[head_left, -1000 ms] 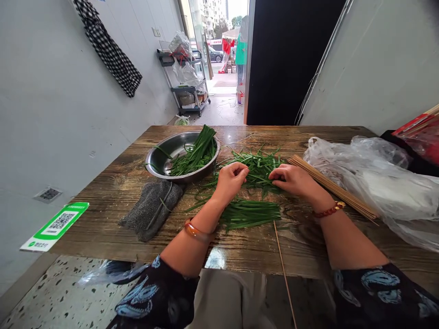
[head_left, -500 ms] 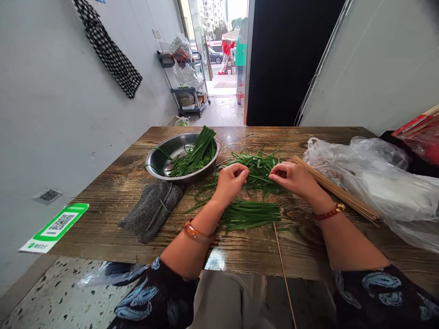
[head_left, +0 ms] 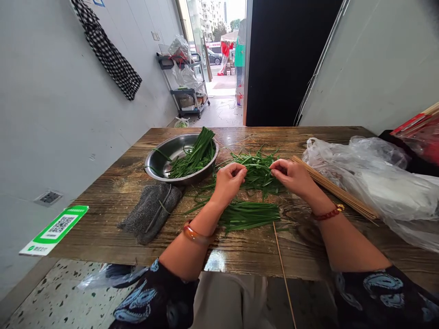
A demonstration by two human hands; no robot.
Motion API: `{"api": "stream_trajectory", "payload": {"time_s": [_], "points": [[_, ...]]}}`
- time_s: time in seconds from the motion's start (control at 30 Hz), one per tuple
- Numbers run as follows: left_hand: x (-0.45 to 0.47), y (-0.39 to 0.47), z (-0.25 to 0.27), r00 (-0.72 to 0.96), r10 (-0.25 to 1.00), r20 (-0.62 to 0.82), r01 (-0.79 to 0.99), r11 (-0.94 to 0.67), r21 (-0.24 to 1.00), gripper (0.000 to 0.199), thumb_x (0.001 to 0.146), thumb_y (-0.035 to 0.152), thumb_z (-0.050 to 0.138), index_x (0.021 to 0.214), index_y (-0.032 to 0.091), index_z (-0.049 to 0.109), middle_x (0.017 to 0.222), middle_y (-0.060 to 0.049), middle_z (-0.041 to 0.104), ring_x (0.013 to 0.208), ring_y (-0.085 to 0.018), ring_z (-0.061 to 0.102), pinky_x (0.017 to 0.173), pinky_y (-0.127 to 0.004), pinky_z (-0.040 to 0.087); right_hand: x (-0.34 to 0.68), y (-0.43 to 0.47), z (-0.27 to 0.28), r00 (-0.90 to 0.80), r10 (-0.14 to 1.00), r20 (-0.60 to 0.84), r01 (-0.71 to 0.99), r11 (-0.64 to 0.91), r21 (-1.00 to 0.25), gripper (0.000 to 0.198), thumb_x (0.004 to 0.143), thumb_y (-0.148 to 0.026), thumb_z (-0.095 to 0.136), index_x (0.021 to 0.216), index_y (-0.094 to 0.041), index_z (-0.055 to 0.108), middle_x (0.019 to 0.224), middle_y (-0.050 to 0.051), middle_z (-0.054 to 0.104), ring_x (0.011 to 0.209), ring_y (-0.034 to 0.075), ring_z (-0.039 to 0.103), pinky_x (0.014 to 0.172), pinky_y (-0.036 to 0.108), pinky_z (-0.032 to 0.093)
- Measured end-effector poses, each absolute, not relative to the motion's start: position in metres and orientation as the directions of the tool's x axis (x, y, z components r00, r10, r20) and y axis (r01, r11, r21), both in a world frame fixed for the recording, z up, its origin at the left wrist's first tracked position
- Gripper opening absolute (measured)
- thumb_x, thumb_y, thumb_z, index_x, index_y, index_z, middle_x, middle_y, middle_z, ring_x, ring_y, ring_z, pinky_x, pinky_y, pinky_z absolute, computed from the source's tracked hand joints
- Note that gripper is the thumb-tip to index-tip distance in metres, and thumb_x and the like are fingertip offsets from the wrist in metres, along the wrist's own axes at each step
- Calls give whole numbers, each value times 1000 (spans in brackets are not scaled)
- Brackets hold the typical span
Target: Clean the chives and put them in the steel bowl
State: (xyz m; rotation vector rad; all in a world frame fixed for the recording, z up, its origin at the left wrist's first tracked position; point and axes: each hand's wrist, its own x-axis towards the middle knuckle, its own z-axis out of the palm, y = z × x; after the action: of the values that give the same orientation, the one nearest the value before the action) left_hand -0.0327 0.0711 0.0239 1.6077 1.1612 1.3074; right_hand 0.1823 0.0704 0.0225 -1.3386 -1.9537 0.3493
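Note:
Above a loose heap of garlic chives (head_left: 262, 180), my left hand (head_left: 230, 179) is closed in a pinch, thumb against forefinger. My right hand (head_left: 291, 174) pinches too, a short way to the right at about the same height. A thin green chive leaf seems to run between the two sets of fingertips, hard to tell from the heap behind it. Nearer me lies a neat bundle of chives (head_left: 252, 215), its leaves side by side. One thin wooden skewer (head_left: 283, 265) reaches from the bundle's right end over the table's front edge.
A steel bowl (head_left: 157, 174) holding more chives stands at the left, behind a grey mesh cloth (head_left: 151, 212). Many skewers (head_left: 339, 192) lie at the right beside clear plastic bags (head_left: 387, 183). A green code card (head_left: 56, 228) lies at the table's (head_left: 113, 237) left corner.
My right hand has risen slightly, its fingertips closing into a tighter pinch. My left hand has shifted a little to the left. The bundle and the skewer stay in place.

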Motion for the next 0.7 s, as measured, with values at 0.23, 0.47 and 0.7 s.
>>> {"api": "stream_trajectory", "payload": {"time_s": [0.23, 0.47, 0.7], "points": [[-33, 66, 32, 49, 886, 461, 299, -454, 839, 11, 79, 23, 60, 75, 15, 66, 68, 0, 59, 63, -11, 53, 60, -23, 40, 164, 60, 25, -386, 829, 405, 544, 559, -625, 16, 83, -26, 55, 85, -19, 70, 84, 4, 70, 75, 17, 61, 69, 29, 44], [-29, 61, 35, 168, 880, 444, 362, -474, 802, 12, 81, 20, 56, 75, 16, 66, 70, 0, 61, 65, -12, 50, 62, -23, 38, 153, 56, 25, -313, 895, 318, 299, 411, -861, 21, 80, -35, 64, 90, -18, 73, 77, 2, 69, 68, 15, 59, 64, 29, 46], [-28, 58, 37, 192, 900, 391, 351, -435, 829, 11, 79, 20, 57, 75, 16, 66, 66, 1, 59, 62, -10, 48, 60, -22, 37, 151, 57, 24, -310, 920, 239, 36, 263, -964, 28, 71, -39, 76, 91, -19, 73, 86, 4, 72, 77, 17, 65, 75, 32, 52]]}}
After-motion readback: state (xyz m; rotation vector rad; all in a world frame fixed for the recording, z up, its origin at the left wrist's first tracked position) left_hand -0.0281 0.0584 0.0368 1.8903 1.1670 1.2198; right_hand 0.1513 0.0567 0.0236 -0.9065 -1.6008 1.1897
